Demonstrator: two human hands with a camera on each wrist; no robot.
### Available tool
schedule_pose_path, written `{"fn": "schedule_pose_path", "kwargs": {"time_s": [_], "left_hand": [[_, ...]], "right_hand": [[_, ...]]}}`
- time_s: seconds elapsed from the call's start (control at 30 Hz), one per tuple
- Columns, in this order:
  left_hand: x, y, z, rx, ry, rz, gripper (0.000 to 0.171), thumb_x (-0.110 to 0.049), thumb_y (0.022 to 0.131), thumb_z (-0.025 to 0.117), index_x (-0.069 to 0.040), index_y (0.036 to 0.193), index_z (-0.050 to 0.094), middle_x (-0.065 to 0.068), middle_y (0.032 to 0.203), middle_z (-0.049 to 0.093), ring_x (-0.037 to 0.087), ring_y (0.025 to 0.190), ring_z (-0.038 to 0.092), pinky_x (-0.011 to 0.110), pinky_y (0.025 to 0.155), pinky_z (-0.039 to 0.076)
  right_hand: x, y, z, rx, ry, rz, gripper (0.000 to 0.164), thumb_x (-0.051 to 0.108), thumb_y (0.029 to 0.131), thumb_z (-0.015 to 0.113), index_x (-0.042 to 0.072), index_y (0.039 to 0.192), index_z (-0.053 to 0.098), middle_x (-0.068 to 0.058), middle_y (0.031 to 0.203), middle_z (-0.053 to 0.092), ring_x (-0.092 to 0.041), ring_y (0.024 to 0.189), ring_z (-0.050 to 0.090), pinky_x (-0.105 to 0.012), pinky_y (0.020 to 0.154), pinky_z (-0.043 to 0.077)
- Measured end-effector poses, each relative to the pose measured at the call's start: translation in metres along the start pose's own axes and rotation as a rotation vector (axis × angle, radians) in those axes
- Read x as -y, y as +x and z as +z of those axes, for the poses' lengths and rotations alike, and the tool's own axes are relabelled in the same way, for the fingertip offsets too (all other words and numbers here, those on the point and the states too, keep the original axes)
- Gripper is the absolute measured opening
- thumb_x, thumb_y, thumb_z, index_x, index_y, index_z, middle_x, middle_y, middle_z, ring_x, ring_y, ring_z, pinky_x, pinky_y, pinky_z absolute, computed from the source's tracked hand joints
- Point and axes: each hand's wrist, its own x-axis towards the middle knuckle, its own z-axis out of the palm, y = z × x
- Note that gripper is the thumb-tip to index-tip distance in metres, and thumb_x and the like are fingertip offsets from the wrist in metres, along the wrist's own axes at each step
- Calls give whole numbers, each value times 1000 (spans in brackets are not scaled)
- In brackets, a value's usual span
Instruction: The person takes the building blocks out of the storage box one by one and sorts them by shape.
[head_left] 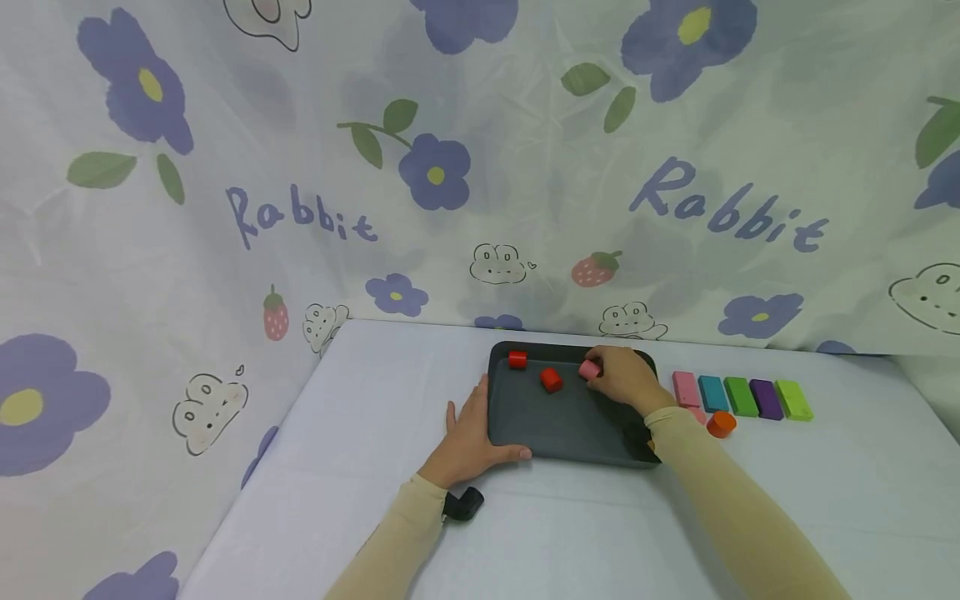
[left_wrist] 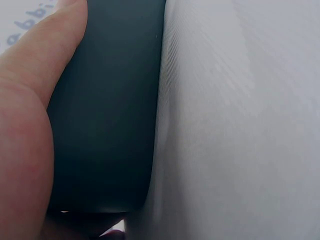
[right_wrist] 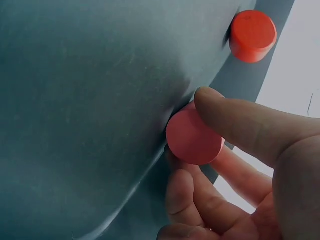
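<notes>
A dark grey rectangular tray (head_left: 562, 429) lies on the white table. My right hand (head_left: 626, 379) reaches over its far right part and pinches a pink cylinder block (right_wrist: 194, 134) between thumb and fingers, close to the tray floor near the far wall. Inside the tray, a red cylinder block (head_left: 517, 360) sits at the far left corner and another red cylinder block (head_left: 551, 381) lies a little nearer the middle. My left hand (head_left: 472, 437) rests at the tray's near left corner, fingers straight along the left side, thumb stretched along the front wall (left_wrist: 107, 125).
Right of the tray stands a row of flat blocks: pink (head_left: 686, 388), blue (head_left: 713, 393), green (head_left: 741, 397), purple (head_left: 766, 399) and lime (head_left: 793, 400). An orange cylinder (head_left: 722, 425) is before them, beside a partly hidden pink one. A patterned curtain (head_left: 525, 192) hangs behind.
</notes>
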Motion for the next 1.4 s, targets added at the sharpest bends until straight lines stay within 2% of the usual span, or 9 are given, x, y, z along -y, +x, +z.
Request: {"fn": "schedule_pose_path", "kwargs": {"time_s": [0.3, 0.77, 1.03, 1.4], "left_hand": [[-2, 0, -1, -10, -12, 7, 134, -63, 73, 82, -5, 162, 0, 12, 167, 16, 29, 152, 19, 63, 117, -8], [-1, -1, -2, -14, -10, 12, 135, -65, 73, 81, -6, 162, -1, 13, 167, 16, 29, 153, 18, 62, 118, -8], [-2, -1, -2, -9, -9, 10, 134, -64, 73, 81, -5, 162, -1, 13, 166, 17, 29, 153, 18, 62, 118, -8], [-2, -1, -2, -5, -10, 12, 133, -63, 74, 82, -6, 162, -1, 13, 167, 16, 29, 153, 17, 63, 117, -8]], "right_hand": [[4, -5, -5, -15, 35, 21, 41, 16, 86, 80, -3, 120, 66, -14, 101, 71, -25, 83, 63, -46, 81, 54], [11, -16, -17, -49, 94, 9, 43, 19, 86, 79, -1, 121, 64, -14, 105, 72, -26, 88, 65, -47, 82, 54], [9, -27, -22, -113, 113, -11, 43, 21, 85, 80, -1, 119, 66, -15, 106, 73, -30, 93, 67, -49, 83, 53], [7, -45, -33, -164, 127, -19, 43, 19, 85, 80, -3, 119, 65, -18, 108, 72, -29, 88, 65, -48, 79, 53]]}}
